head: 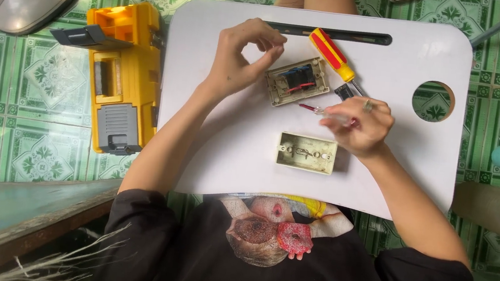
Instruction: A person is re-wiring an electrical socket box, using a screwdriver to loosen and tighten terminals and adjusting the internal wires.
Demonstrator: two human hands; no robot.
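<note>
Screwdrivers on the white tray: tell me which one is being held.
The slim clear-handled screwdriver in the right hand; the red-and-yellow screwdriver lies untouched.

Left hand (240, 53) touching switch module (297, 81), right hand (360, 127) gripping tester screwdriver (318, 110)
</note>
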